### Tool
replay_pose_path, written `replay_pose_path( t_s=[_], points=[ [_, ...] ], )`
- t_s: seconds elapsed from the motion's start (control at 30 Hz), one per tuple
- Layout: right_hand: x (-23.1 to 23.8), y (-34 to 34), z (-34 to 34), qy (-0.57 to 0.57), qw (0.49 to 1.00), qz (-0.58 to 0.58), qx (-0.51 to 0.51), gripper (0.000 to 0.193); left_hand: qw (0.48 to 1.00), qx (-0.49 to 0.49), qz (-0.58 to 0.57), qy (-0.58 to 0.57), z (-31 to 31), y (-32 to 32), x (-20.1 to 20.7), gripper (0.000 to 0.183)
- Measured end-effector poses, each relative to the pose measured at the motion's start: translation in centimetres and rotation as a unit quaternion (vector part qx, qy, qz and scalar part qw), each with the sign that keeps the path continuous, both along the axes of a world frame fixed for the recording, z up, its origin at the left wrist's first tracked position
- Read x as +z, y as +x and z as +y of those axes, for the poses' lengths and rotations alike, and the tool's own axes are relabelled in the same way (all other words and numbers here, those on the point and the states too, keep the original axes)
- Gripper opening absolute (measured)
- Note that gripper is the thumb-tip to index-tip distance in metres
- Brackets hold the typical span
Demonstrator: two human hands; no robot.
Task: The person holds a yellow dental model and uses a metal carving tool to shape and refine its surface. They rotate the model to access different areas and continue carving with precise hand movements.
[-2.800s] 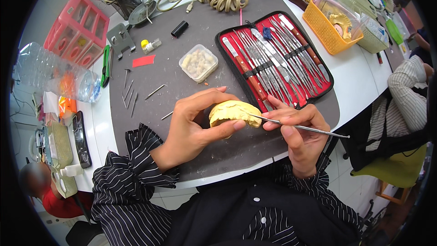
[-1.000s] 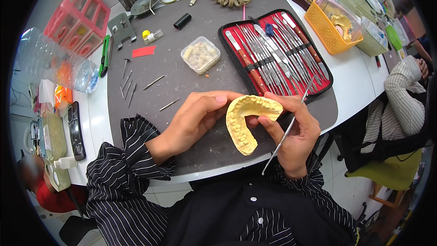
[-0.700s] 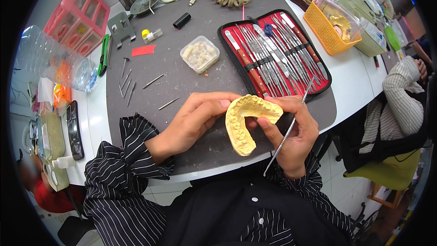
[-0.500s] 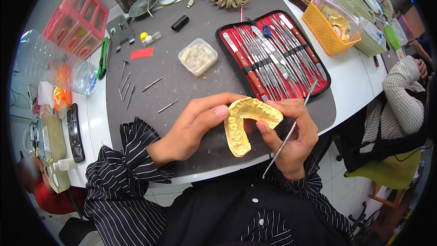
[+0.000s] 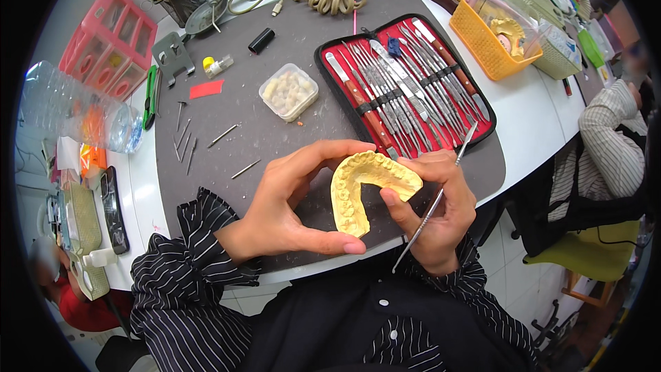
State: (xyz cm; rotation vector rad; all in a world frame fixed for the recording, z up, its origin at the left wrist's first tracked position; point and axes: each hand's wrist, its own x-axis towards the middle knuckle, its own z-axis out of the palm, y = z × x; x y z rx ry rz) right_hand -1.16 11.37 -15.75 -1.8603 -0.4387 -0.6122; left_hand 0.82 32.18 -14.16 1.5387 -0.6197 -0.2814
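Observation:
A yellow, horseshoe-shaped dental cast (image 5: pixel 346 200) with moulded teeth is held over the near edge of the mat. My right hand (image 5: pixel 441 217) pinches its right arm between thumb and forefinger. A slim metal dental carver (image 5: pixel 428 215) with a flattened tip also slants through that hand, its lower end pointing toward me. Around the cast's left side my left hand (image 5: pixel 275 210) is spread open, forefinger by the upper rim and thumb just below the lower left end. Whether those fingertips touch the cast is hard to make out.
Beyond my hands lie a red-lined tool case (image 5: pixel 413 86) and a clear tub of tooth-like pieces (image 5: pixel 289 91). Loose metal burs (image 5: pixel 222 136) dot the grey mat (image 5: pixel 227 213). A plastic bottle (image 5: pixel 82 107) and phone (image 5: pixel 114 210) lie left; an orange basket (image 5: pixel 482 41) stands right.
My left thumb has come off the cast's face and dropped below its lower end, widening that hand. The cast has turned slightly; my right hand keeps its hold.

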Motion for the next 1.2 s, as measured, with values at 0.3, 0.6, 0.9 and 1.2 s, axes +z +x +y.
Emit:
replay_pose_path(
  t_s=[0.3, 0.6, 0.9, 1.2],
  points=[
    [-0.1, 0.0, 0.1, 0.007, 1.000, 0.030, 0.002, 0.039, 0.994, 0.042, -0.083, 0.062, -0.6, -0.4, 0.6, 0.083],
    [-0.4, 0.1, -0.1, 0.025, 0.999, 0.040, 0.020, 0.040, 0.994, 0.059, -0.059, 0.076, -0.7, -0.8, 0.8, 0.085],
    [0.2, 0.1, 0.0, -0.012, 1.000, 0.019, 0.006, 0.045, 0.994, 0.073, -0.064, 0.040, -1.1, -0.9, 0.4, 0.084],
    [0.5, 0.6, -1.8, 0.063, 0.997, -0.023, -0.044, 0.043, 0.991, 0.029, -0.122, 0.037, -0.8, -0.4, 0.3, 0.062]
  ],
)
